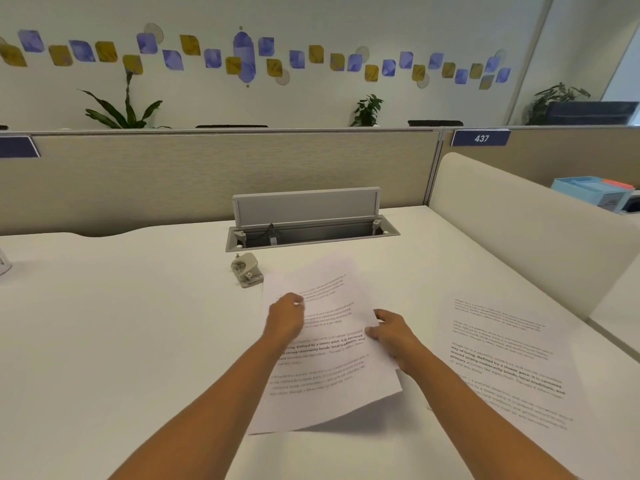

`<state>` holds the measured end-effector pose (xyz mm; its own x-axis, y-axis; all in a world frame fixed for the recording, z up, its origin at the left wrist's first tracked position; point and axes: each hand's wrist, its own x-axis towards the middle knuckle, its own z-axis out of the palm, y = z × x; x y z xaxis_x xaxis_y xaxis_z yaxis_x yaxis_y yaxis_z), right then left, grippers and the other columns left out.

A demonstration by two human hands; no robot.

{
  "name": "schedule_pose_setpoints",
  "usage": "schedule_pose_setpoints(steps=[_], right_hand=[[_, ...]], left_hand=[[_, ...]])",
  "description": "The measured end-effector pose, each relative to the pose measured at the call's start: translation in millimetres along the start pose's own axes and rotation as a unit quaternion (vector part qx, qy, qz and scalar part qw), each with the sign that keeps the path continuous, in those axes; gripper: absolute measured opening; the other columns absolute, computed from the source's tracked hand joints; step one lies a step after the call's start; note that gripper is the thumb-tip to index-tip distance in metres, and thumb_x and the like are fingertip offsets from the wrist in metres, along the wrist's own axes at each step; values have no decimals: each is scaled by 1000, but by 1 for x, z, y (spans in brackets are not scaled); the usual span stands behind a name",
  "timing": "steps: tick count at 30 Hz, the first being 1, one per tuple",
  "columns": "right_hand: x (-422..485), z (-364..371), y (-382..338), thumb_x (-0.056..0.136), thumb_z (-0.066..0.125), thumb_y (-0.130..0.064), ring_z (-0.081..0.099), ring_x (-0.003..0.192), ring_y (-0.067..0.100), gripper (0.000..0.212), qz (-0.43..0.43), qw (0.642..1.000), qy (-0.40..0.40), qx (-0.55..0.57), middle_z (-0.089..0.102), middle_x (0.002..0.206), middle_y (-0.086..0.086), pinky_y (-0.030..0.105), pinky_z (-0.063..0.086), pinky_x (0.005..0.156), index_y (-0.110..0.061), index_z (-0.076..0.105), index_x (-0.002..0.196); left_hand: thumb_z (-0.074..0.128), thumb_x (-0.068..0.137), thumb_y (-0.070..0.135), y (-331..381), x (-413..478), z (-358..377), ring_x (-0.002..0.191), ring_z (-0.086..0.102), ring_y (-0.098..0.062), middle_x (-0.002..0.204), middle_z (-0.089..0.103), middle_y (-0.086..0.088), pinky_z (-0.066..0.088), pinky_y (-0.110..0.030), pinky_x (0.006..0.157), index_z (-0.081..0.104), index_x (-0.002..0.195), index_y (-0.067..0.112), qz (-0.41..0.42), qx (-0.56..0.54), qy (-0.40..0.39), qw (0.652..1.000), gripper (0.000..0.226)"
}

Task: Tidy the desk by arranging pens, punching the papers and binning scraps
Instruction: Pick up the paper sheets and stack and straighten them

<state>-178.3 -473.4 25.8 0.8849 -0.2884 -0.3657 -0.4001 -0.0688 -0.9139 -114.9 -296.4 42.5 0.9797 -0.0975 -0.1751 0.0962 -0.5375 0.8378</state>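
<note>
Both grips are on one printed sheet (325, 344) in front of me. My left hand (285, 318) rests fingers-down on the sheet's left part, curled loosely and pressing or pinching the paper; I cannot tell which. My right hand (391, 332) holds the right edge, thumb on top and fingers seemingly tucked beneath, a narrow pinch on the paper. The near corner of the sheet lifts off the surface (121, 341) and casts a shadow, so the sheet is partly raised and tilted.

I judge the paper very light, thin and floppy: it will sag from any unsupported corner, crease if squeezed hard, and slide easily on the smooth top. Holding it by two opposite edges, as now, should keep it flat enough to feed.

Both forearms reach straight forward from the bottom of the view, converging slightly, wrists low.

Outward from the hands, a small grey punch (246, 270) stands just beyond the sheet's far left corner, near but apart. A second sheet (505, 355) lies flat to the right, just beside my right arm. Behind, an open cable tray (311, 233) is set into the surface.
</note>
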Motion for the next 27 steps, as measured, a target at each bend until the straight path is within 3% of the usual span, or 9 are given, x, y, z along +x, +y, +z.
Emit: schedule_pose_setpoints(steps=[2,4,7,9,13,16,19,22,27], right_hand=[[0,-8,1,91,46,2,64,88,30,35,-7,1000,12,26,64,104,11,40,55,79,-10,52,124],[0,-15,1,91,46,2,64,88,30,34,-13,998,18,54,64,105,13,40,55,78,-10,53,122],[-2,-25,0,91,47,2,65,89,31,31,-24,996,22,83,65,105,13,42,55,80,-12,54,118],[-3,-30,1,91,47,0,64,95,33,29,-32,995,24,92,65,107,13,47,53,86,-15,54,115],[-7,-41,8,91,52,-5,65,98,33,26,-39,994,36,92,67,107,11,50,52,91,-15,56,115],[-10,-53,16,90,56,-10,66,90,26,25,-38,994,66,80,68,103,8,38,55,76,-12,59,114],[-16,-70,22,88,59,-12,65,79,23,26,-42,989,137,-33,68,94,8,30,54,68,-8,61,113],[-27,-93,31,87,58,-17,63,95,23,26,-57,933,217,-280,68,103,4,27,46,78,-13,62,113],[-43,-137,46,88,57,-13,54,113,27,33,-30,876,313,-366,59,121,12,33,45,89,-7,57,121]], left_hand=[[39,95,9,-11,3,-8,115,53,-30,131,53,-15,44,-34,94,52,125,6,-10,22,48,999,33],[44,94,12,-21,5,-14,124,47,-32,135,50,-16,40,-39,103,48,129,5,-20,33,76,996,36],[49,94,16,-26,4,-16,127,45,-32,138,46,-17,37,-40,106,38,137,5,-38,13,57,998,46],[51,93,18,-24,2,-15,119,52,-32,133,52,-16,41,-39,103,40,136,6,-53,-52,24,997,46],[57,87,4,-19,-3,-9,91,65,-31,112,66,-19,51,-43,90,60,109,4,-47,-195,-35,979,22],[59,84,-2,-17,-2,-3,86,66,-32,103,69,-19,53,-46,87,63,109,2,-35,-209,-39,977,26],[60,83,-3,-18,-2,4,84,67,-33,98,69,-17,54,-46,84,63,109,4,-33,-215,-41,975,27],[62,82,-2,-19,-1,14,82,68,-34,95,69,-16,54,-49,86,65,106,5,-40,-219,-50,974,25],[64,81,1,-19,1,32,91,67,-36,102,69,-16,51,-53,90,65,107,5,-41,-205,-65,976,26]])
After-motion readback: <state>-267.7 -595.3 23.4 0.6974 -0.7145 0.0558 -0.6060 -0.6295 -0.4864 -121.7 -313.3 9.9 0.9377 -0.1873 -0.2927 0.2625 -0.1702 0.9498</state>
